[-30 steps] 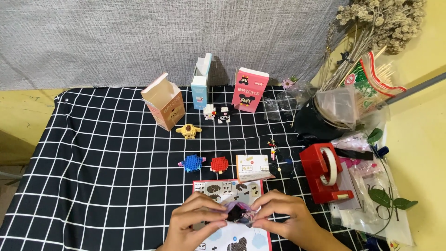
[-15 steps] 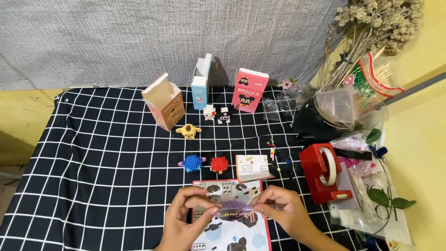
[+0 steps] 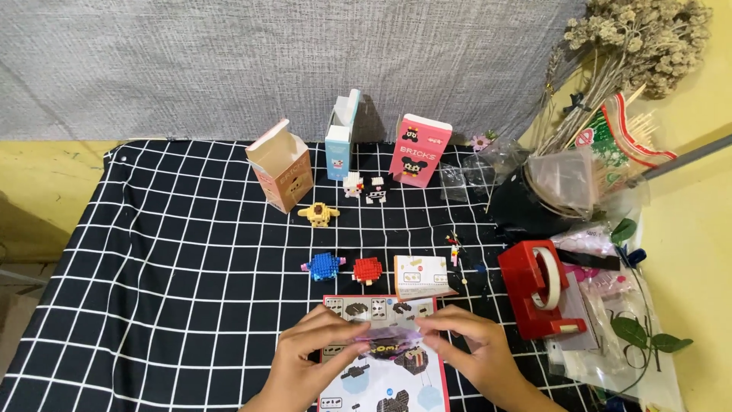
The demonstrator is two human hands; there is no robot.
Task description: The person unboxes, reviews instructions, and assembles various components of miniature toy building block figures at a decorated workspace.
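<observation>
My left hand [image 3: 311, 358] and my right hand [image 3: 471, 349] pinch the two ends of a small clear plastic bag [image 3: 389, 338] of tiny bricks, stretched flat between them. The bag hovers just over a printed instruction sheet [image 3: 381, 366] that lies on the black grid tablecloth [image 3: 175, 275]. Beyond the sheet stand a blue brick figure [image 3: 324, 266], a red brick figure [image 3: 367, 269] and a small folded leaflet [image 3: 421, 275].
Farther back are a tan open box [image 3: 280, 165], a blue box [image 3: 341, 136], a pink box [image 3: 420, 150], a yellow figure [image 3: 318, 214] and two white figures [image 3: 364, 188]. A red tape dispenser [image 3: 541, 290], plastic bags and dried flowers [image 3: 633, 46] crowd the right side.
My hands have drawn apart, pulling the small bag out flat between them; earlier they were bunched together over it. The view has barely shifted.
</observation>
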